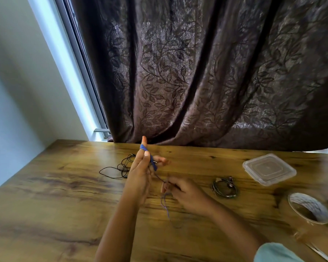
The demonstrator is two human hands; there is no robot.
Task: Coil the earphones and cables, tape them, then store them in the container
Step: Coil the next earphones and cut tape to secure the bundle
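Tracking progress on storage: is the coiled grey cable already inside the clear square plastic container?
No, the coiled grey cable lies on the wooden table, apart from the lidded clear square plastic container.

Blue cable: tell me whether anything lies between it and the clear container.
Nothing stands directly between the blue cable, wound on the left hand, and the clear container; a coiled earphone bundle lies just nearer to the person than that line. The container's lid appears to be on, blocking entry.

black cable point(119, 168) partly behind left hand point(140, 178), blue cable point(153, 163) tail blurred below right hand point(186, 193)
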